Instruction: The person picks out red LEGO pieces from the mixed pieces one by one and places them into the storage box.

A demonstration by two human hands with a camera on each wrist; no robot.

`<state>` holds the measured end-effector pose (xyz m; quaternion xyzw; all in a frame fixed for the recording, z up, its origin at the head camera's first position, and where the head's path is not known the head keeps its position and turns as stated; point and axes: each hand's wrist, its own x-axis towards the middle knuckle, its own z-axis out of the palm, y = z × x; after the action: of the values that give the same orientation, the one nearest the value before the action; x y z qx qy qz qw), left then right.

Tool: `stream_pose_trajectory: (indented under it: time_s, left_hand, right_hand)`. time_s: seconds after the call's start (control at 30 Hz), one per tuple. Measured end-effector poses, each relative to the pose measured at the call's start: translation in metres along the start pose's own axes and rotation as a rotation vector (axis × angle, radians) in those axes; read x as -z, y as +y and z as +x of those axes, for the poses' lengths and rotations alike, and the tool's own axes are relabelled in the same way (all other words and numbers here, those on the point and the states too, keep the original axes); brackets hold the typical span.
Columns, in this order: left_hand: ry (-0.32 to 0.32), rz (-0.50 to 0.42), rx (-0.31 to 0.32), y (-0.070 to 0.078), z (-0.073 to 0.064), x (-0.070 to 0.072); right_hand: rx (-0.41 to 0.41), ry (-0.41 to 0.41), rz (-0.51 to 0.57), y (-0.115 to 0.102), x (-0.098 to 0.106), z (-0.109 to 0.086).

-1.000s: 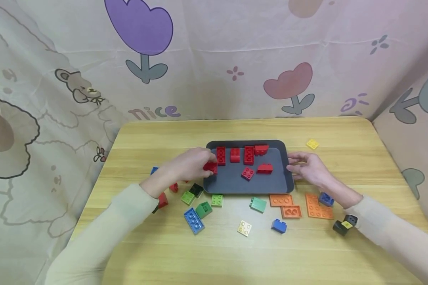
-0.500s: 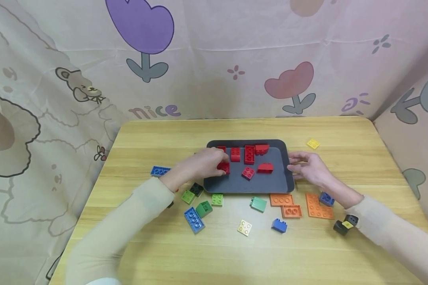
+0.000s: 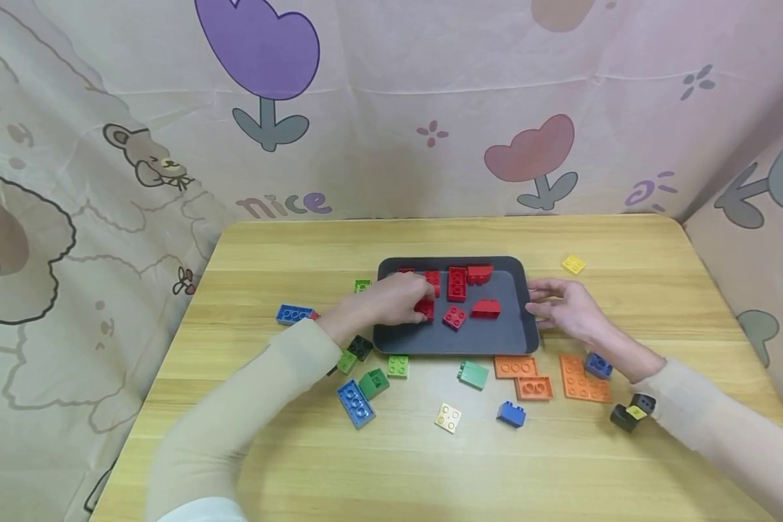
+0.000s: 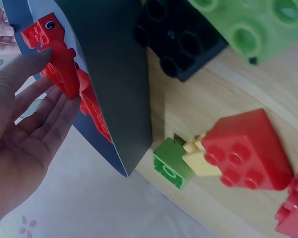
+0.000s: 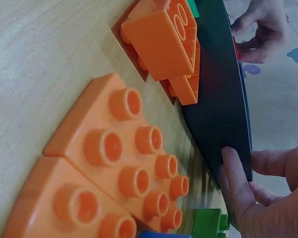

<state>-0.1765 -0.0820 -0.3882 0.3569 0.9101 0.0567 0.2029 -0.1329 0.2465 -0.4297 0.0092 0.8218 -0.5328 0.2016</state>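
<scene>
My left hand is over the left part of a dark grey tray, pinching a red toy brick between thumb and fingers. In the left wrist view the same red brick shows against the fingertips, partly covered by the thumb. Several other red bricks, among them a studded one and a slanted one, lie in the tray. My right hand is at the tray's right end. Its extended fingers touch the tray's outer wall in the right wrist view.
Before the tray lie orange bricks, a blue brick, a cream brick and green bricks. A long blue brick lies left, partly near my sleeve. A yellow plate sits behind my right hand.
My left hand has moved right, from the tray's left rim further into it, carrying the red brick. A blue brick at left has come into sight. My right hand has stayed put.
</scene>
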Motion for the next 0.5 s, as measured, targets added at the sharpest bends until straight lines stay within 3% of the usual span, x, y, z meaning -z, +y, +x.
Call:
stream_pose_trajectory:
  time_s: [0.27, 0.5]
  left_hand:
    - [0.046, 0.087, -0.024, 0.004, 0.012, -0.006]
    - [0.049, 0.102, -0.03, 0.006, 0.019, -0.007]
  right_hand:
    - [0.003, 0.001, 0.011, -0.001, -0.001, -0.001]
    - [0.003, 0.0, 0.017, -0.002, -0.001, -0.001]
